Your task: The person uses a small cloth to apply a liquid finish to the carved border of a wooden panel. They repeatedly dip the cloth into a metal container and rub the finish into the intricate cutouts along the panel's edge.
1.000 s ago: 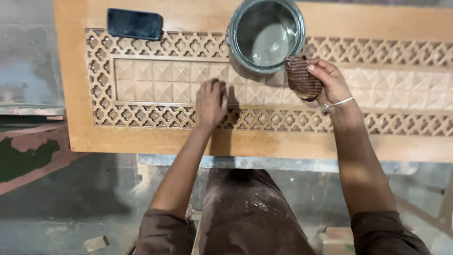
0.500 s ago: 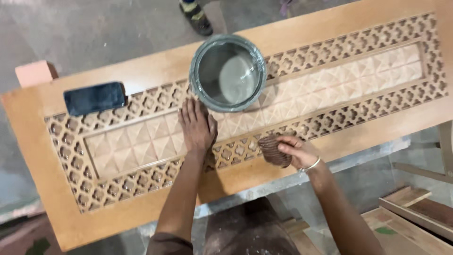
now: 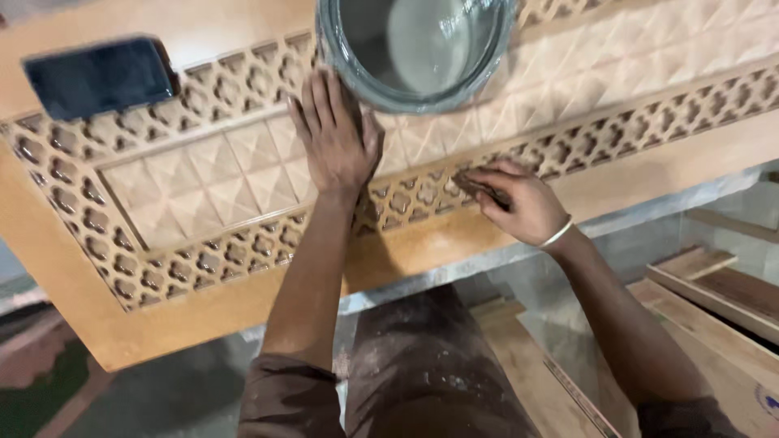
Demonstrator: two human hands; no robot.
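Sandpaper (image 3: 479, 188), pinched in the right hand (image 3: 519, 203), presses on the carved panel's (image 3: 203, 182) lattice border. Left hand (image 3: 337, 138) lies flat, fingers spread, touching the metal can (image 3: 418, 49); a hard stroke might jolt it.

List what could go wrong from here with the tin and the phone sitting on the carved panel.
The metal tin stands right beside the left hand; a nudge might tip or slide it across the carved wooden panel. The dark phone lies near the panel's edge and could slip off. The right hand presses a small pad into the lattice, which may snag.
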